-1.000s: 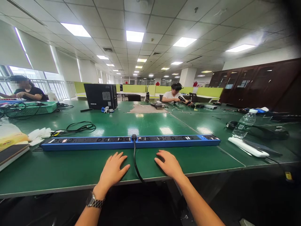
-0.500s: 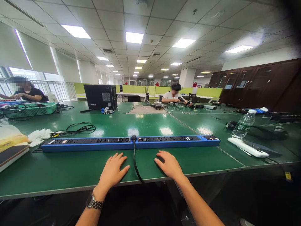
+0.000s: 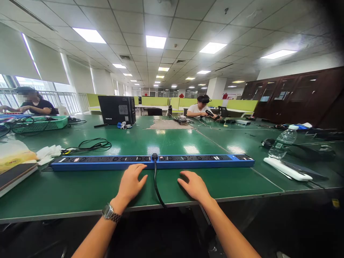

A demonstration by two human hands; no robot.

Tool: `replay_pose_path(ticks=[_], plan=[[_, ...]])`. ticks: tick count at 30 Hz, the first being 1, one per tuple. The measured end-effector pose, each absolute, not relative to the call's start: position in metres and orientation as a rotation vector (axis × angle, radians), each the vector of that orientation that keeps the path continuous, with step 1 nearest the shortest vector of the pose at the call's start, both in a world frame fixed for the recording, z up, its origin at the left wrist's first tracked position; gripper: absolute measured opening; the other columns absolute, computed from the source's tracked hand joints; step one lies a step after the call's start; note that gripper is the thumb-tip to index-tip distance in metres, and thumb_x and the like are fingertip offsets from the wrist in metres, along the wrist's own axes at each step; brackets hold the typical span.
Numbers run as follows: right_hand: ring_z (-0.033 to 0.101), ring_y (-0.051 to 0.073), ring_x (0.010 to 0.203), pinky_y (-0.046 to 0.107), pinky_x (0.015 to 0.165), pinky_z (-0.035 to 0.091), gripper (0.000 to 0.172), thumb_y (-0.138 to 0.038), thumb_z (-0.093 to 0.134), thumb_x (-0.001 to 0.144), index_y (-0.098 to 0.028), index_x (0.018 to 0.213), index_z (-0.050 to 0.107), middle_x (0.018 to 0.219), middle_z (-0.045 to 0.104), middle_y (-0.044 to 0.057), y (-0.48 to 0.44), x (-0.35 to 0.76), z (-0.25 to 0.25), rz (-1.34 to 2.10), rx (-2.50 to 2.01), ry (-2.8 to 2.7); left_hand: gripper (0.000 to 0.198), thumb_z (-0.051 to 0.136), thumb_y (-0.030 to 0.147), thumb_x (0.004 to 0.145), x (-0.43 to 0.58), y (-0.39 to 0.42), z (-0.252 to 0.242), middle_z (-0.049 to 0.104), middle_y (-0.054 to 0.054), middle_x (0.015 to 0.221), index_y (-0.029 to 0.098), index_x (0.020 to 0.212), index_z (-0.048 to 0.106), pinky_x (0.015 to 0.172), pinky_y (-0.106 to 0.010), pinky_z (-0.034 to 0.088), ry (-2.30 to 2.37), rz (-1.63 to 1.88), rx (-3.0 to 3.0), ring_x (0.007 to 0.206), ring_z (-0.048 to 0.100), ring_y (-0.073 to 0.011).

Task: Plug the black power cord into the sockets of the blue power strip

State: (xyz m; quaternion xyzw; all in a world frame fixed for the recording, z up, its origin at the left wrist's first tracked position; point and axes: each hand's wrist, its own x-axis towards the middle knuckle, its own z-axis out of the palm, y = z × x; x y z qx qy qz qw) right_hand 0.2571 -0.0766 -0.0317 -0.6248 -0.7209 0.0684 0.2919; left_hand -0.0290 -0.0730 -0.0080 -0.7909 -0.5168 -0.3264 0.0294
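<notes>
A long blue power strip (image 3: 188, 164) with a row of black sockets lies across the green table. Near its middle a black plug (image 3: 154, 156) sits in a socket, and its thick power cord (image 3: 156, 184) runs down over the table's front edge. Left of the cord, my left hand (image 3: 131, 182) is raised toward the strip with thumb and fingers apart, its fingertips at the strip's front side; contact is unclear. My right hand (image 3: 194, 184) rests over the table right of the cord, fingers spread, just in front of the strip. Neither hand holds anything.
A black computer case (image 3: 117, 110) stands at the back left, near a green basket (image 3: 43, 123) of cables. Coiled black cable (image 3: 94, 144) lies behind the strip. At right are a water bottle (image 3: 283, 142) and a white device (image 3: 287, 170). Two people sit at the far sides.
My left hand has moved forward and up to the power strip. My right hand has hardly moved. The view has shifted slightly.
</notes>
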Motion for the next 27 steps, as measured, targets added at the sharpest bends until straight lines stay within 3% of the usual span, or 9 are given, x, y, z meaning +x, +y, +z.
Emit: replay_pose_path(ticks=[4,7,11,15,20,23,27], plan=[[0.066,0.024,0.100,0.035,0.088,0.050,0.034,-0.040,0.050,0.089,-0.021,0.107,0.071,0.108,0.073,0.006,-0.062,0.246,-0.013,0.142,-1.601,-1.868,0.051,0.059,0.025,0.084,-0.018,-0.043,0.021,0.056,-0.008,0.135,0.024,0.134,0.052,0.106,-0.043,0.038,-1.462,-0.979,-2.476,0.125,0.048,-0.0258],[0.062,0.022,0.108,0.033,0.095,0.045,0.036,-0.040,0.043,0.093,-0.022,0.111,0.069,0.115,0.070,0.006,-0.036,0.235,0.009,0.047,-1.531,-1.838,0.060,0.065,0.029,0.081,-0.007,-0.014,0.027,0.056,-0.008,0.136,0.024,0.138,0.048,0.105,-0.041,0.038,-1.427,-0.931,-2.521,0.125,0.049,-0.0264],[0.046,0.026,0.128,0.042,0.105,0.033,0.043,-0.038,0.041,0.094,-0.019,0.128,0.059,0.134,0.058,0.011,0.001,0.222,0.015,-0.085,-1.586,-1.792,0.046,0.060,0.035,0.087,0.009,0.011,0.011,0.068,-0.008,0.118,0.022,0.131,0.055,0.096,-0.036,0.045,-1.508,-0.944,-2.509,0.109,0.061,-0.0242],[0.050,0.027,0.121,0.045,0.103,0.029,0.037,-0.041,0.047,0.092,-0.021,0.118,0.065,0.124,0.065,0.010,0.013,0.213,-0.008,-0.138,-1.665,-1.864,0.036,0.048,0.034,0.094,0.016,0.014,-0.011,0.071,-0.009,0.110,0.021,0.126,0.059,0.092,-0.040,0.046,-1.610,-1.078,-2.391,0.103,0.064,-0.0253],[0.048,0.025,0.123,0.043,0.103,0.026,0.041,-0.045,0.041,0.095,-0.023,0.120,0.064,0.127,0.064,0.008,0.013,0.212,-0.023,-0.200,-1.696,-1.865,0.029,0.056,0.036,0.091,0.018,0.016,-0.015,0.073,-0.004,0.104,0.026,0.116,0.065,0.087,-0.032,0.049,-1.608,-1.288,-2.275,0.097,0.066,-0.0211],[0.048,0.026,0.122,0.042,0.102,0.026,0.041,-0.045,0.042,0.094,-0.022,0.119,0.064,0.128,0.063,0.008,0.015,0.212,-0.022,-0.204,-1.698,-1.842,0.031,0.049,0.037,0.095,0.011,0.014,-0.006,0.071,-0.005,0.108,0.022,0.119,0.061,0.083,-0.027,0.050,-1.623,-1.503,-2.045,0.093,0.066,-0.0173],[0.050,0.025,0.119,0.040,0.101,0.027,0.038,-0.044,0.043,0.093,-0.024,0.115,0.066,0.122,0.066,0.007,0.015,0.212,-0.021,-0.206,-1.697,-1.825,0.040,0.039,0.041,0.098,-0.026,0.003,0.013,0.065,-0.009,0.114,0.018,0.128,0.050,0.086,-0.033,0.050,-1.651,-1.774,-1.598,0.096,0.064,-0.0193]])
